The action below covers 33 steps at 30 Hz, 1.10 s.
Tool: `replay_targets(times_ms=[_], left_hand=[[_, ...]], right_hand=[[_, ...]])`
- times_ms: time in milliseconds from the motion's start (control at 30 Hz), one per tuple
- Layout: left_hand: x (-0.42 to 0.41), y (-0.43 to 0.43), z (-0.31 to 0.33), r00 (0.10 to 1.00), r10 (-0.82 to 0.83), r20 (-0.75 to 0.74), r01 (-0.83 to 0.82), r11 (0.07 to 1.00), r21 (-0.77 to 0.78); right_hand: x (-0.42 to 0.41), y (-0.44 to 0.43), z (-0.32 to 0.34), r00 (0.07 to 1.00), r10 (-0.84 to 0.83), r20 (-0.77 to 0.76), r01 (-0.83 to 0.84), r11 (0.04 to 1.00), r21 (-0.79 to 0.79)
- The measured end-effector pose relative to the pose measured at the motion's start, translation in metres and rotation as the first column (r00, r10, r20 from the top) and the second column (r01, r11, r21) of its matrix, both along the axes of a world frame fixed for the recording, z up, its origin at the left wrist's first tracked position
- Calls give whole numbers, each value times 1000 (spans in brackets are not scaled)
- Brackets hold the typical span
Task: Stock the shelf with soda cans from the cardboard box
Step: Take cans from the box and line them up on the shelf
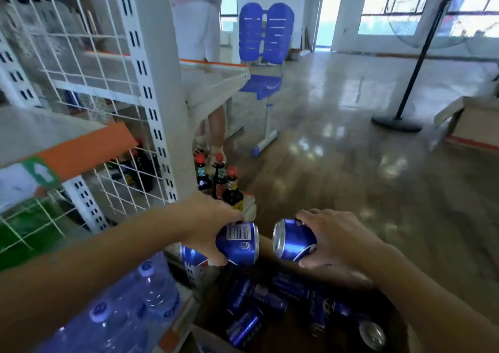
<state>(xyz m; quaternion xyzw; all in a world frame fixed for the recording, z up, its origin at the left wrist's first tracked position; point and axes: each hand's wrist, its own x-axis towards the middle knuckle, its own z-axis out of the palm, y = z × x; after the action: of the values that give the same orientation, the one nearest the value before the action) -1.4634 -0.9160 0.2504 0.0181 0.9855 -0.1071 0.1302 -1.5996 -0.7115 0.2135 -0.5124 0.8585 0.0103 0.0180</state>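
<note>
While left grip (208, 227) wraps one can (239, 244), right grip (334, 239) wraps another can (293, 242).

Blue cans (237, 243) — orange-edged white shelf (81, 150)

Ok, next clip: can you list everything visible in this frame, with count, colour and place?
held soda cans: two, blue, one per hand, above the box
loose soda cans: several, blue, lying in the cardboard box
cardboard box: one, brown, bottom centre
water bottles: several, clear with blue caps, bottom left
sauce bottles: at least three, dark with red caps, shelf end
shelf: one, white with orange edge, left
chair: one, blue, beyond the shelf
fan stand: one, black, right
second box: one, open, floor at far right
other person: one, standing behind the shelf
left hand: grips the barcode can
right hand: grips the other can
</note>
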Motion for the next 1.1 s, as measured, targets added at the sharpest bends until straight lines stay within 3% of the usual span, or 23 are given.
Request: replay_targets(times_ms=[333, 600, 800, 933, 1100], left_hand=[[46, -14, 153, 975, 96, -202, -104, 994, -32], [138, -66, 215, 866, 383, -322, -384, 921, 64], [226, -112, 213, 712, 613, -342, -647, 762, 22], [282, -129, 203, 585, 731, -352, -791, 610, -47], [338, -130, 190, 425, 857, -291, -897, 441, -10]], right_hand=[[30, -36, 147, 973, 148, -179, -168, 981, -101], [65, -121, 201, 920, 375, -117, -392, 877, -278], [120, -207, 207, 793, 598, -116, -598, 729, -334], [161, -255, 206, 732, 661, -165, -671, 657, -344], [209, -298, 199, 642, 754, -135, -749, 580, -321]])
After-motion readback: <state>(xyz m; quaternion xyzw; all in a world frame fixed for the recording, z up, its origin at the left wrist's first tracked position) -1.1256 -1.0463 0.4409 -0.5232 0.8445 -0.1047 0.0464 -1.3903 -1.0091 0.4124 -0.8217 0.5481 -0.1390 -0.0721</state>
